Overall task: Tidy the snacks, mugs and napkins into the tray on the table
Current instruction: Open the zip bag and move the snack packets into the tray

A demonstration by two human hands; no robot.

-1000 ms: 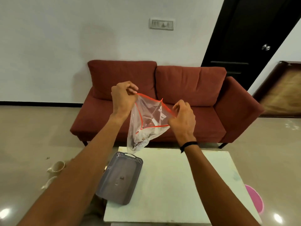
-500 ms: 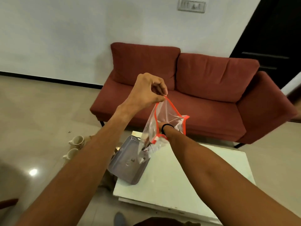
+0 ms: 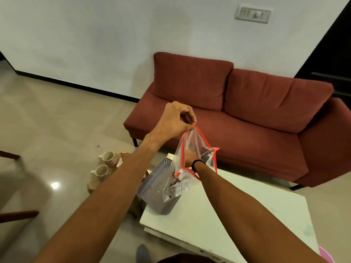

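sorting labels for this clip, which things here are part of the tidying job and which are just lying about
Part of the job:
- clear bag of snacks, top pinched by the left hand, right hand inside it
- grey tray on the white table
- two mugs on the floor

Just lying about:
- red sofa
- wall switch panel
- pink thing beside the table

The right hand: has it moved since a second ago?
Yes. The right hand then pinched the plastic bag's red rim from outside; now it reaches down inside the bag, toward the grey tray.
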